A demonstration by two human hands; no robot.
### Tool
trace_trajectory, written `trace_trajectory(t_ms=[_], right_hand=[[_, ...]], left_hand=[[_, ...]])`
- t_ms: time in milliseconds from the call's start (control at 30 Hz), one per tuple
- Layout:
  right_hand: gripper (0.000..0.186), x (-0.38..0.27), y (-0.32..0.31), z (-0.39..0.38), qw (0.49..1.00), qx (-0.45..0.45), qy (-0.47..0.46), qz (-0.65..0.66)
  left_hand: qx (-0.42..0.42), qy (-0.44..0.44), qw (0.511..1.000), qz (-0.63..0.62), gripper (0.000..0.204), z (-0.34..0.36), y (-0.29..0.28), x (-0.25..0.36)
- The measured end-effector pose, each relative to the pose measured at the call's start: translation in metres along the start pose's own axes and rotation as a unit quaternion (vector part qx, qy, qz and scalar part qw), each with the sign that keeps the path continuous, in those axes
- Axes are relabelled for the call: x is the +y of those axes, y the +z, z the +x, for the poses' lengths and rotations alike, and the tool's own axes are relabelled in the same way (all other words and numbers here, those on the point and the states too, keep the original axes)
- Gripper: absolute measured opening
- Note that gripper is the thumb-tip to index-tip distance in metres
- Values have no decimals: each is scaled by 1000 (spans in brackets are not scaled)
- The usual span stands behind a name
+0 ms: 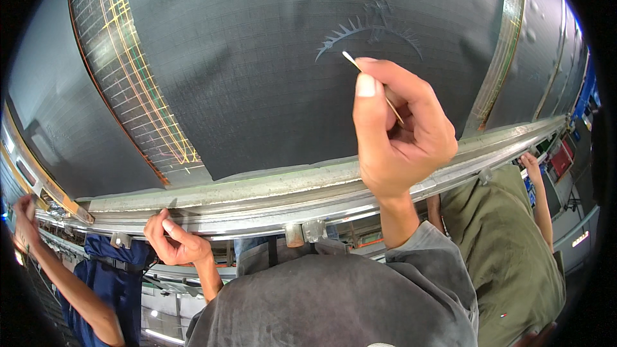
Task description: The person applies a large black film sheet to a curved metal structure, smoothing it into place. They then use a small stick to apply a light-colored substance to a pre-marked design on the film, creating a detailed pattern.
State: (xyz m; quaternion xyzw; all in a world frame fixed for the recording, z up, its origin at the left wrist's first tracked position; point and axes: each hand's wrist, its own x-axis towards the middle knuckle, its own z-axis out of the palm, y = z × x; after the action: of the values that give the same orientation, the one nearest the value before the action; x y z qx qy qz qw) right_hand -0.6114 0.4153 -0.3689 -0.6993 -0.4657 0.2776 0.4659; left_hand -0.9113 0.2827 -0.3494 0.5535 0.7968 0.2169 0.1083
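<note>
A cotton swab (351,59) with a white tip and a thin wooden stick is pinched between the thumb and fingertips of my right hand (408,125). Its tip hovers over a dark grey fabric panel (270,77), just below a pale, spiky curved print (360,31); whether it touches the cloth I cannot tell. Lower left, my left hand (175,239) lies against the metal rail (238,218) along the near edge, fingers curled and thumb bent over them. Whether anything is inside that curl is hidden.
Strips with yellow and orange threads (122,45) flank the panel, and more grey panels (38,135) lie beyond. Metal knobs (294,234) jut from the rail. At left, a co-worker's arm (71,283) reaches in; at right stands another person in olive clothing (501,238), hand near the rail.
</note>
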Motion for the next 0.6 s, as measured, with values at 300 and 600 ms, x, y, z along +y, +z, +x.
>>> trace_trajectory(t_ms=[300,600], right_hand=[[23,-48,-13,-40,926,-324,88,175],[20,-42,-18,-60,932,-348,46,90]], left_hand=[[-260,-62,917,-296,24,50,-1,100],[-333,26,902,-275,13,65,16,117]])
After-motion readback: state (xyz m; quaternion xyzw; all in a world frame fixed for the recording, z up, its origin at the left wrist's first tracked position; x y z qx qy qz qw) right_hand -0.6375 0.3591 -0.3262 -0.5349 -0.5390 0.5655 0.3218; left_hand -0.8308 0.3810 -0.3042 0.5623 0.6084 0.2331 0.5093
